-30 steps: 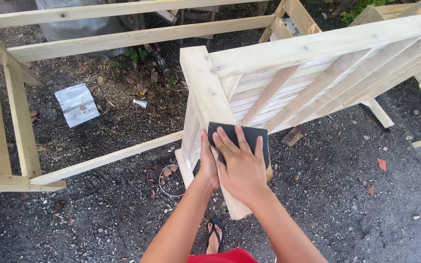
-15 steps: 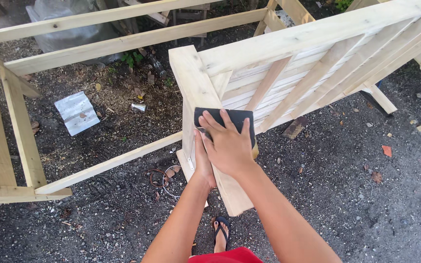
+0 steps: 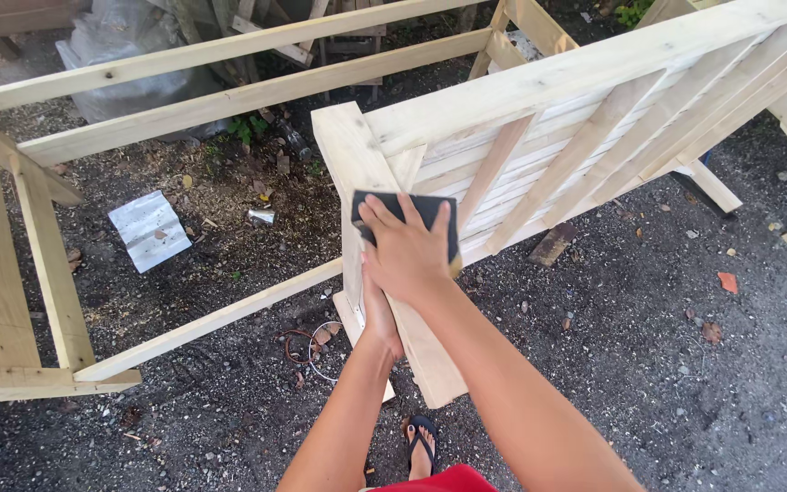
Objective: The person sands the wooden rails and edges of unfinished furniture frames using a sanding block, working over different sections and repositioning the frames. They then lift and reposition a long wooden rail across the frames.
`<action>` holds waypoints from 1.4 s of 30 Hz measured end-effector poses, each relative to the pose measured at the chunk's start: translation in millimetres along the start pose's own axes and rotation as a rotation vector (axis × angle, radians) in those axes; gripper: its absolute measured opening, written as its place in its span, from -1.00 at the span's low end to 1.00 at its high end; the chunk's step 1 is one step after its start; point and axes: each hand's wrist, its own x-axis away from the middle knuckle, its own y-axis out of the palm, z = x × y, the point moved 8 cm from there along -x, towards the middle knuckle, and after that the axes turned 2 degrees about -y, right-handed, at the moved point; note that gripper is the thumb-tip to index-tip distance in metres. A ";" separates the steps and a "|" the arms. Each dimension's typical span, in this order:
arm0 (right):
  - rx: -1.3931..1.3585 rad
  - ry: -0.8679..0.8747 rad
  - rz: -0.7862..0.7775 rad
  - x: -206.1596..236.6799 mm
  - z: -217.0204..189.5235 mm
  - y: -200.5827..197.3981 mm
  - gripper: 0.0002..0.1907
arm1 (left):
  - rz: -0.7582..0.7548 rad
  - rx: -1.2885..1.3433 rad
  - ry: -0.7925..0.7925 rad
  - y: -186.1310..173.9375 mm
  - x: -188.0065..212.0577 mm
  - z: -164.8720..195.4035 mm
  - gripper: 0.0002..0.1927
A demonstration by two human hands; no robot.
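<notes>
Head view: both hands (image 3: 393,273) stacked, right hand (image 3: 409,252) flat on dark sanding block (image 3: 409,211), left hand (image 3: 381,314) gripping wooden frame (image 3: 357,173).

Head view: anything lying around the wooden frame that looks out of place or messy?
Litter on the ground left of the slatted frame: a crumpled pale sheet, a small can and sawdust. A wire loop lies near the foot.
</notes>
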 end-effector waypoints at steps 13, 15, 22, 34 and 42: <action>-0.037 -0.006 -0.011 172.4 36.0 -23.0 -0.36 | 0.419 -0.523 0.288 -42.4 -46.6 81.6 -0.10; -0.028 -0.009 -0.028 156.0 37.8 -17.3 -0.38 | 0.508 -0.722 0.459 -33.4 -57.8 115.7 -0.08; -0.026 -0.007 0.018 -23.4 34.5 -1.7 -0.43 | 0.474 -0.668 0.530 -18.1 -68.2 116.3 -0.35; -0.133 -0.106 0.090 107.9 41.6 -5.5 -0.44 | 0.455 -0.569 0.598 -24.9 -71.7 120.5 -0.46; -0.144 -0.087 0.096 42.4 45.4 -16.4 -0.48 | 0.355 -0.341 0.533 -21.3 -77.1 111.0 -0.51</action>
